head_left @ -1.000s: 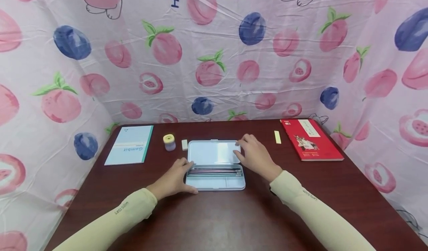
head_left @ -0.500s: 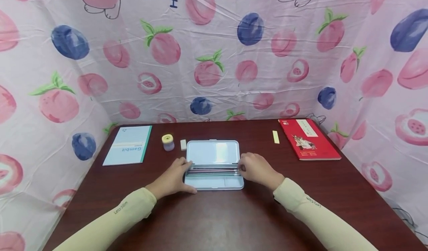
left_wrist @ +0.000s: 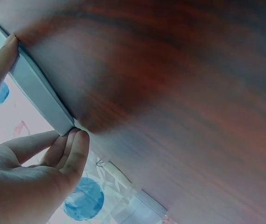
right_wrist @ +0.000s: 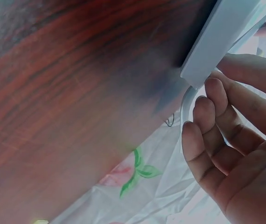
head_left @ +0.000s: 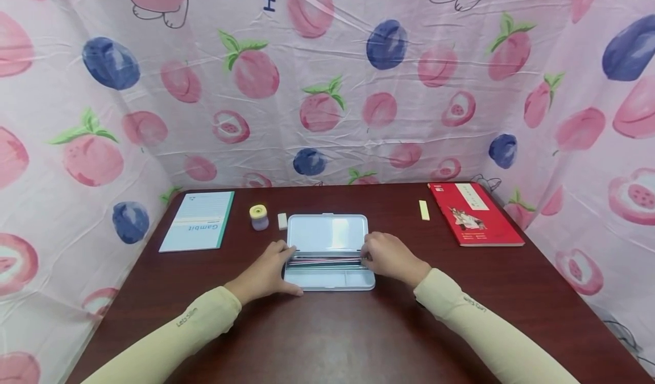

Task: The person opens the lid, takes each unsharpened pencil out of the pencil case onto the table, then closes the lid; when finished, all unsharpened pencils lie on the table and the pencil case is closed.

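Observation:
A pale blue pencil case (head_left: 327,281) lies with its lid (head_left: 312,233) swung back on the table. Several pencils (head_left: 322,263) lie lengthwise in its rear compartment, and a divider splits the front one. My left hand (head_left: 266,273) grips the left end, thumb at the front corner and fingers at the back; the left wrist view shows the case's side wall (left_wrist: 39,93) between them. At the right end, my right hand (head_left: 391,259) reaches over the rim with curled fingers, pinching at the pencil ends, which it hides. In the right wrist view, its other fingers (right_wrist: 205,114) curl outside the case corner.
Behind the case stand a white eraser (head_left: 282,221) and a yellow-lidded small jar (head_left: 258,217). A light blue notebook (head_left: 197,222) lies at the left, a yellow strip (head_left: 424,210) and a red book (head_left: 476,213) at the right. A fruit-print curtain (head_left: 327,88) surrounds the dark table (head_left: 327,338).
My right hand has come down from the lid's right edge to the pencil ends, its fingers now curled. The pencils have shifted slightly. The left hand keeps its place.

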Demonstrator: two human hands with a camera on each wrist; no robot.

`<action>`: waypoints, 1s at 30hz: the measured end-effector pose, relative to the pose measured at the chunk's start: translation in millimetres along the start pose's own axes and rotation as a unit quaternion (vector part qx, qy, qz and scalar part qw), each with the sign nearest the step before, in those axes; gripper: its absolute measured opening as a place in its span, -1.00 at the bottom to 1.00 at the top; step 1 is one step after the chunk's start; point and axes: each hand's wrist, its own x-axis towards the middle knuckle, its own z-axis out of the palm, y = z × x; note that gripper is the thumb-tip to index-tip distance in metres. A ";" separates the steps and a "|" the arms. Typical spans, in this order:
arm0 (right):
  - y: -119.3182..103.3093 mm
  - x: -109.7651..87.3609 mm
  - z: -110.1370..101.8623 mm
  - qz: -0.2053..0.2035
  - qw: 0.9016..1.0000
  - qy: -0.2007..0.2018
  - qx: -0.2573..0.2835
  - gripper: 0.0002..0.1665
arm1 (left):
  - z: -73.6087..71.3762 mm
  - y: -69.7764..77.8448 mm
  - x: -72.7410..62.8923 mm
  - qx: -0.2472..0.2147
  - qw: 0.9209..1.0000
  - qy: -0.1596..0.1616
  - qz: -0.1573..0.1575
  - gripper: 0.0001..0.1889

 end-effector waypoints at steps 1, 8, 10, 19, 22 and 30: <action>0.3 0.4 0.5 -0.004 1.000 0.003 -0.005 -0.90 | 0.0 0.2 0.1 0.000 1.000 -0.001 -0.001 0.12; 1.7 2.3 1.9 -0.004 1.000 0.013 -0.005 -0.88 | 0.0 1.3 0.6 -0.002 1.000 -0.001 -0.008 0.12; 1.7 2.6 1.6 0.003 1.000 0.011 0.000 -0.87 | 0.1 1.3 0.3 -0.001 1.000 -0.002 -0.008 0.12; 2.1 0.5 2.2 0.001 1.000 0.026 0.005 -0.85 | -0.4 2.3 -0.8 -0.005 1.000 -0.002 -0.013 0.11; 3.0 -1.4 2.4 0.006 0.999 0.034 0.008 -0.84 | -0.6 3.1 -0.8 -0.004 1.000 -0.002 -0.017 0.12; 12.7 -8.3 1.4 -0.021 0.997 0.068 0.003 -0.80 | 0.4 2.8 -0.7 -0.006 1.000 -0.006 -0.023 0.12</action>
